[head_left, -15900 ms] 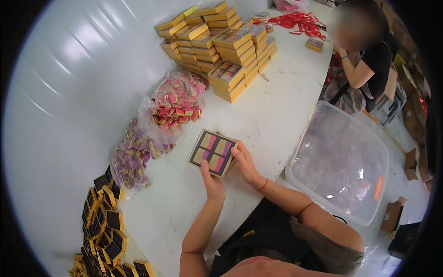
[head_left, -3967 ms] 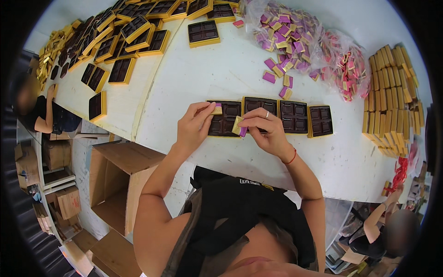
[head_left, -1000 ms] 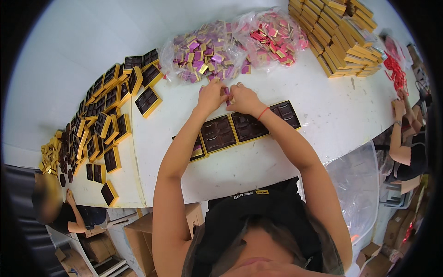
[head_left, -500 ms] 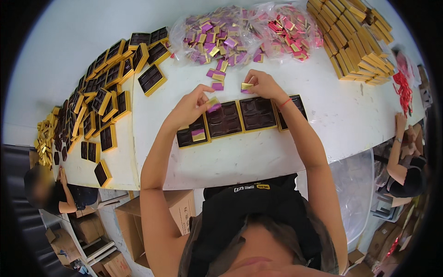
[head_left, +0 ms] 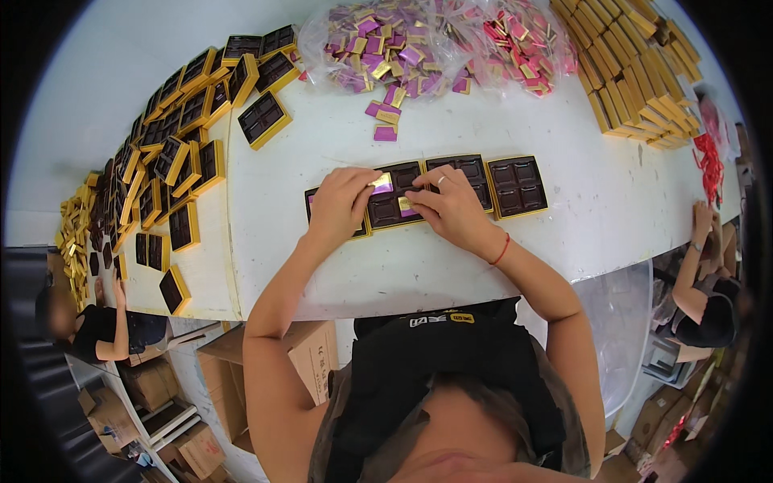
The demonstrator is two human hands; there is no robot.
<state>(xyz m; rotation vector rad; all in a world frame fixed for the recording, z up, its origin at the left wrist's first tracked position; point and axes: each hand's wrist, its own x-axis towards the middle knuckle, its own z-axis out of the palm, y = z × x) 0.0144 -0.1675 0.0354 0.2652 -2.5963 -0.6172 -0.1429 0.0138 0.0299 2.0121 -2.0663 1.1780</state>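
Note:
A row of dark brown trays with gold rims lies on the white table (head_left: 338,137). My left hand (head_left: 338,205) covers the leftmost tray (head_left: 311,198) and pinches a small purple and gold wrapped sweet (head_left: 380,183) over the second tray (head_left: 394,201). My right hand (head_left: 451,209) rests on that same tray, its fingers closed on another small gold wrapped sweet (head_left: 405,205). Two more trays (head_left: 517,187) lie to the right, their compartments bare.
Clear bags of purple sweets (head_left: 394,44) and pink sweets (head_left: 523,40) lie at the far edge, a few loose. Gold flat boxes (head_left: 636,80) are stacked far right. Many open trays (head_left: 177,153) crowd the left. Other people work at both sides. A clear bin (head_left: 620,322) stands lower right.
Both hands came back from the bags of sweets to the row of trays and now press sweets into the second tray. The view has shifted slightly.

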